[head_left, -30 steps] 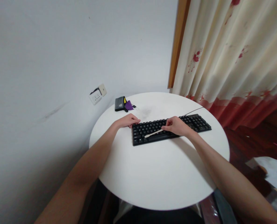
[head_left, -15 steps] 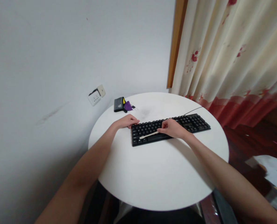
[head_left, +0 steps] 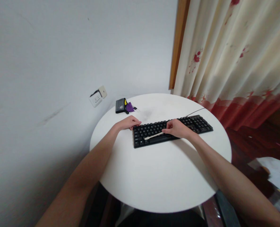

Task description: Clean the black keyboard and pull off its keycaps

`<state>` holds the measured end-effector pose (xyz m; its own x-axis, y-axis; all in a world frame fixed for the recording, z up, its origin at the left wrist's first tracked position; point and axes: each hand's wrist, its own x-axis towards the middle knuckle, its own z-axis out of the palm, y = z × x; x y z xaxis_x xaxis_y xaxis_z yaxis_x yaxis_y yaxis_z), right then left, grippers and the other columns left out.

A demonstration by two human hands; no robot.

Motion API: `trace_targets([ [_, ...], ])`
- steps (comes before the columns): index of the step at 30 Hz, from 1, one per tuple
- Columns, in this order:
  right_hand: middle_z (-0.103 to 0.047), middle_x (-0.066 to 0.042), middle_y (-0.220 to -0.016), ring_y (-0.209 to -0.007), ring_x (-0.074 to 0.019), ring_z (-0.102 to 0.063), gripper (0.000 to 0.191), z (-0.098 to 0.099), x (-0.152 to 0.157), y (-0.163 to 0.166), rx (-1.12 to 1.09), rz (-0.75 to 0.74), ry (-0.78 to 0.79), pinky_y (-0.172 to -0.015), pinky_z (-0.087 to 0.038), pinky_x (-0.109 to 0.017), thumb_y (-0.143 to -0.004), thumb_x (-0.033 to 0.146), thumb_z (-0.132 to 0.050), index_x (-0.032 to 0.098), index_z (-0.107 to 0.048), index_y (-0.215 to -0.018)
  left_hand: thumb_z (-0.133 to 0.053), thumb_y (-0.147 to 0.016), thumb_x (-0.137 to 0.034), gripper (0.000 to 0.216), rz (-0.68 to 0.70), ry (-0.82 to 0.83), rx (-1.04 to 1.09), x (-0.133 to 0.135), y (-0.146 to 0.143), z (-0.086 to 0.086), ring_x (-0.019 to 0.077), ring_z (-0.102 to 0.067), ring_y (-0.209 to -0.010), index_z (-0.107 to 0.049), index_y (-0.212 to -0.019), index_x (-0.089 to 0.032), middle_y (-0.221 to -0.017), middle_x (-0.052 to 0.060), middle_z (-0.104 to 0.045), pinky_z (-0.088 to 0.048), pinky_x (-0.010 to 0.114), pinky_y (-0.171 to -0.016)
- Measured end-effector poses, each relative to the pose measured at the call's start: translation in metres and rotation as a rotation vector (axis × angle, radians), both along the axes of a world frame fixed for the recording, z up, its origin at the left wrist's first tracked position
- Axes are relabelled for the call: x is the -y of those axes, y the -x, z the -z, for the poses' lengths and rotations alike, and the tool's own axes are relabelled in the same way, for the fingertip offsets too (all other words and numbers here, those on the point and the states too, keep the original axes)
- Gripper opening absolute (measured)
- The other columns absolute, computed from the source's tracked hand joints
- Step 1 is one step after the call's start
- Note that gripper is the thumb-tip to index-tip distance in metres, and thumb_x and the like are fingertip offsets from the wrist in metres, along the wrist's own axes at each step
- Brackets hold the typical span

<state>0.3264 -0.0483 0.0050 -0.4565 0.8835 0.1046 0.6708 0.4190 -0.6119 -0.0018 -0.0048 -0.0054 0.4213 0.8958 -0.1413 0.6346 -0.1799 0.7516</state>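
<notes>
Pale stick (head_left: 153, 136) slants from the pinching right grip (head_left: 177, 128).

the keyboard (head_left: 151, 128) is black with pale markings, the stick (head_left: 154, 136) off-white, the table (head_left: 168, 176) white. the pouch (head_left: 120, 106) is dark grey, the flap (head_left: 129, 107) purple, the curtain (head_left: 229, 60) cream with red blotches and a red lower band.

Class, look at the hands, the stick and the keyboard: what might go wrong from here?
1. The right hand has its grip near one end of the stick, so the long free part might slip or bend against the keyboard.
2. The left hand is at one corner only, so a push elsewhere could swivel the keyboard.
3. The cord runs to the table's edge and might snag.
</notes>
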Motion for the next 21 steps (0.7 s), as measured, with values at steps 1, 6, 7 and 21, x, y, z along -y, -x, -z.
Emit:
trace_targets([
  [1,-0.06,-0.003,-0.057,-0.054,-0.0133,-0.05,0.032,0.0,0.002,0.004,0.007,0.011,-0.004,-0.052,-0.034,-0.027,-0.074,0.045,-0.069,0.017,-0.062,-0.06,-0.061,-0.083,-0.056,0.046,0.0,0.001,0.0,0.0,-0.001,-0.001,0.0091,-0.046,-0.042,-0.064,-0.067,-0.013,-0.049,-0.001,-0.05,-0.034,0.019,-0.041],
  [6,-0.063,-0.003,-0.062,-0.055,-0.0134,-0.051,0.032,0.003,0.01,0.017,0.028,0.038,-0.011,-0.052,-0.033,-0.027,-0.074,0.047,-0.07,0.018,-0.063,-0.061,-0.061,-0.083,-0.055,0.045,0.004,0.006,0.003,0.002,-0.003,-0.004,0.0093,-0.046,-0.043,-0.065,-0.068,-0.013,-0.05,0.0,-0.051,-0.035,0.02,-0.041],
  [7,-0.063,-0.003,-0.062,-0.055,-0.0135,-0.051,0.032,0.003,0.011,0.018,0.028,0.039,-0.013,-0.052,-0.034,-0.027,-0.074,0.047,-0.07,0.018,-0.063,-0.061,-0.061,-0.083,-0.055,0.045,0.001,0.009,0.002,0.002,-0.003,-0.004,0.0093,-0.047,-0.043,-0.064,-0.068,-0.013,-0.05,0.0,-0.051,-0.035,0.02,-0.042],
  [21,-0.059,-0.002,-0.056,-0.054,-0.013,-0.049,0.034,-0.001,-0.008,-0.014,0.024,-0.003,0.038,-0.052,-0.034,-0.027,-0.075,0.047,-0.068,0.017,-0.063,-0.061,-0.061,-0.082,-0.056,0.047,-0.008,0.001,-0.016,0.003,-0.002,-0.004,0.0089,-0.046,-0.043,-0.063,-0.067,-0.012,-0.049,0.0,-0.051,-0.036,0.02,-0.043],
])
